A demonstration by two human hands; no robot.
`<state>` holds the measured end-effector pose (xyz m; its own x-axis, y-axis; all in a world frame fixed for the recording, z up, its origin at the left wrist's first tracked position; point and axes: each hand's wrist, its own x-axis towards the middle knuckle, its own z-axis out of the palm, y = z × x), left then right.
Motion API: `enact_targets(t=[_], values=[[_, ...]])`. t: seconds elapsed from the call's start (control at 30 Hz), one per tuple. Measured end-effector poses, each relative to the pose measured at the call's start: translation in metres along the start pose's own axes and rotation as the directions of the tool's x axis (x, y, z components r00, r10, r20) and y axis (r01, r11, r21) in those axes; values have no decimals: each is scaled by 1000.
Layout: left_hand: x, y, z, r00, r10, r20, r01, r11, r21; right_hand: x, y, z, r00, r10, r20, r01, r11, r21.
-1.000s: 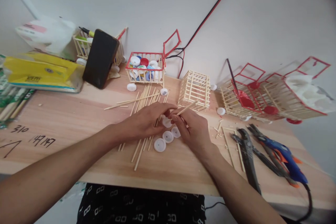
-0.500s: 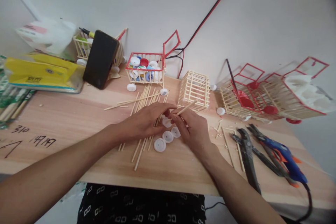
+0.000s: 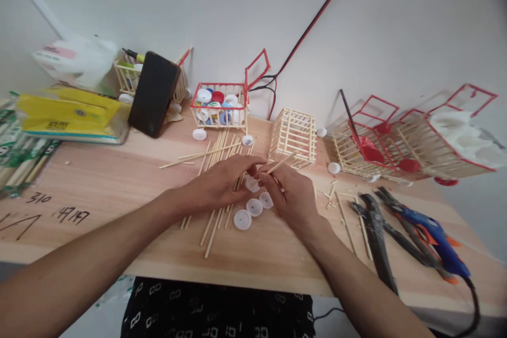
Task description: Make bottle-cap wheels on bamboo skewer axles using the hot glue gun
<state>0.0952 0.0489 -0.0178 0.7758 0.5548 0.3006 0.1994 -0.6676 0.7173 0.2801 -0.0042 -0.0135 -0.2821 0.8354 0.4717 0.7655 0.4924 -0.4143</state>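
My right hand (image 3: 292, 190) is closed on a thin wooden stick (image 3: 282, 163), which slants up to the right between thumb and fingers. My left hand (image 3: 222, 182) curves in from the other side, its fingertips meeting the right hand's. Its fingers are bent inward; what they pinch is hidden. Just below the fingertips shows a translucent white bottle cap (image 3: 252, 184), partly covered. Further matching caps (image 3: 242, 219) lie on the table in front, with small dark centre marks. Loose wooden sticks (image 3: 212, 227) spread beneath and beside my left hand.
Behind my hands stand a stick-built basket (image 3: 293, 134) and a red-rimmed miniature cart (image 3: 219, 105) full of caps. More carts (image 3: 368, 148) are at right, near pliers (image 3: 374, 237) and a blue glue gun (image 3: 433, 235). A phone (image 3: 154, 94) and yellow pouch (image 3: 71, 113) sit left.
The view has shifted slightly, so the things at left appear a little further right and lower. Both hands keep the same pose, and the stick stays in my right hand.
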Motion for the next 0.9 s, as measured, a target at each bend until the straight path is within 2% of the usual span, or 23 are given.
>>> enact_targets(t=[0.2, 0.5, 0.9], values=[[0, 1, 2, 999, -27, -23, 27, 1000, -1, 0, 0, 0, 999, -16, -27, 15, 999, -40], [-1, -2, 6, 998, 28, -58, -27, 1000, 6, 0, 2, 1, 997, -54, -58, 51, 997, -52], [0, -1, 7, 999, -7, -53, 7, 1000, -9, -2, 4, 2, 1000, -13, -27, 11, 999, -50]])
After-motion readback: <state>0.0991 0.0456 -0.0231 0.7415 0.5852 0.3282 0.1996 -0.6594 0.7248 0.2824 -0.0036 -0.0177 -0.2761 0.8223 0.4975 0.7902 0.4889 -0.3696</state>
